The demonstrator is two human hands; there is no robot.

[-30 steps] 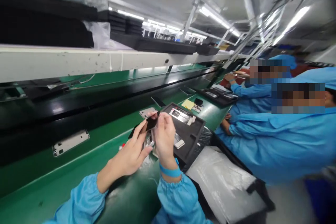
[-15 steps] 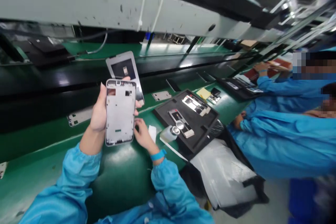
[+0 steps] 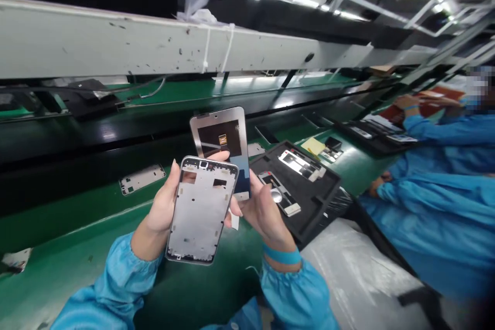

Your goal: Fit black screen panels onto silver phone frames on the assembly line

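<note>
A grey phone frame point(image 3: 201, 211) with small cutouts is tilted up before me, my left hand point(image 3: 164, 203) wrapped round its left edge, fingertips showing past the top and right side. Behind it stands a phone screen point(image 3: 232, 118) with a silvery border, a dark middle and a small gold connector. Closed at the lower right edge of that screen is my right hand point(image 3: 266, 211), a blue band on its wrist. The frame hides the lower left of the screen. A small white piece point(image 3: 235, 221) shows below the left fingertips.
Right of my hands lies a black foam tray point(image 3: 320, 201) with phone parts, and a round metal cap point(image 3: 276, 195) near its edge. Another phone frame point(image 3: 143, 179) rests on the green bench. Plastic bags point(image 3: 348, 263) sit at lower right. Co-workers in blue sleeves point(image 3: 425, 185) are beyond.
My right hand has risen from beside the frame to the screen's lower right edge. Frame and screen now appear lower and further right, and the screen has tilted. The view has shifted.
</note>
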